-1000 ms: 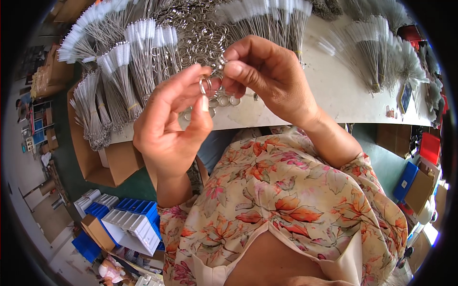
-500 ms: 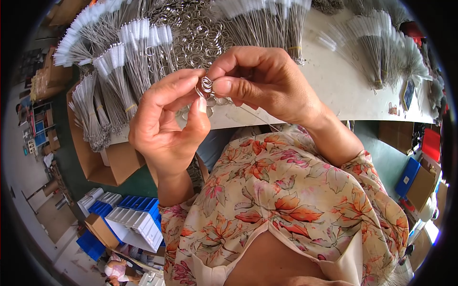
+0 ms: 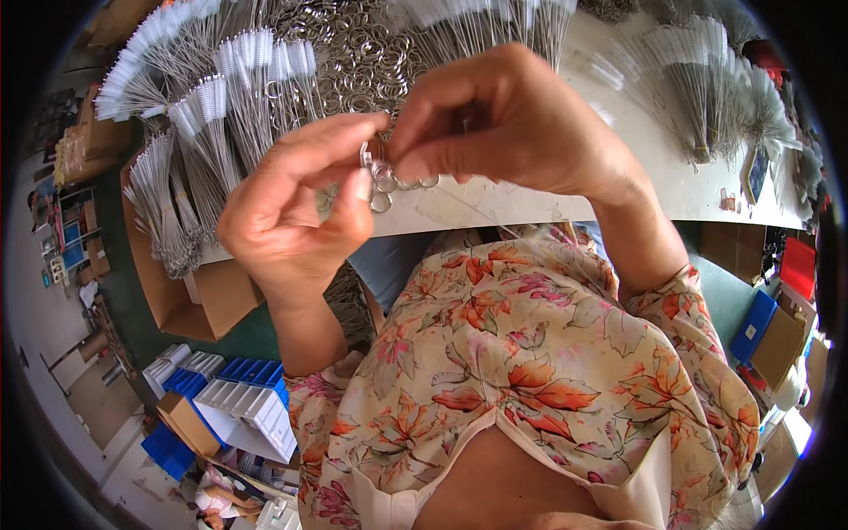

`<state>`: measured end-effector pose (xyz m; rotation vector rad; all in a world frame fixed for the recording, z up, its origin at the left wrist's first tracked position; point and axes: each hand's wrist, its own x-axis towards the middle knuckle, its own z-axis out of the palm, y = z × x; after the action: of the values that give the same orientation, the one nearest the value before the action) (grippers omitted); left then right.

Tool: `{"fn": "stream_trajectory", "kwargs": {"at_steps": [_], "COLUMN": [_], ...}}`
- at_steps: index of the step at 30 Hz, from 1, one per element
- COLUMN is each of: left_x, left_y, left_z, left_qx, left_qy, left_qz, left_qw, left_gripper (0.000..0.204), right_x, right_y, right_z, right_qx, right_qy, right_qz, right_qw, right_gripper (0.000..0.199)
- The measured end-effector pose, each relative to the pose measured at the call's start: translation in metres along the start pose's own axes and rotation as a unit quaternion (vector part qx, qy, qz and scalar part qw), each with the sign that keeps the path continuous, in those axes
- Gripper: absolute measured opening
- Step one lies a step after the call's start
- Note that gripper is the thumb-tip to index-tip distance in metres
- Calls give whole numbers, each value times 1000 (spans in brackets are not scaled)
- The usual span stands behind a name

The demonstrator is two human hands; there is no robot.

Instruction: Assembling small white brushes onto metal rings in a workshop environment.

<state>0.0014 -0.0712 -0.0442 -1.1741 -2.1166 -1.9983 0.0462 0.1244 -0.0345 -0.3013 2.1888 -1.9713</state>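
My left hand (image 3: 291, 212) and my right hand (image 3: 512, 124) meet in front of me above the near edge of a white table (image 3: 495, 199). Between thumbs and fingertips of both hands I pinch a small metal ring (image 3: 375, 163) with a few more rings hanging from it. Behind the hands lies a heap of loose metal rings (image 3: 362, 57). Bundles of thin wire brushes with white bristle tips (image 3: 238, 88) fan out on the table to the left.
More wire brush bundles (image 3: 707, 79) lie at the table's right. A cardboard box (image 3: 190, 296) stands under the table's left end. Blue and white plastic bins (image 3: 234, 402) sit on the floor at lower left, a blue bin (image 3: 755, 322) and cartons at right.
Both hands have risen slightly and drawn closer together; the ring stays pinched between them, and the right fingers have shifted down over it.
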Motion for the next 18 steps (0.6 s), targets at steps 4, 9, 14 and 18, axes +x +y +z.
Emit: {"fn": "stream_trajectory", "kwargs": {"at_steps": [4,9,14,18], "left_x": [0,-5,-11,1], "left_y": [-2,-11,-17,-34], "left_z": [-3,-15,-17,-49], "left_qx": [-11,-87,-69,83], "left_qy": [-16,-12,25,83], "left_qz": [-47,-192,-202,-212], "left_qw": [999,977,977,970], "left_gripper": [22,22,22,20], "right_x": [1,-4,-4,-1], "right_y": [7,44,42,38], "right_z": [1,30,60,46], "right_qx": [-16,-95,177,-32], "right_qy": [-29,98,68,80], "right_qz": [48,-99,71,-57], "right_qw": [998,986,979,995], "right_gripper": [15,18,19,15]}}
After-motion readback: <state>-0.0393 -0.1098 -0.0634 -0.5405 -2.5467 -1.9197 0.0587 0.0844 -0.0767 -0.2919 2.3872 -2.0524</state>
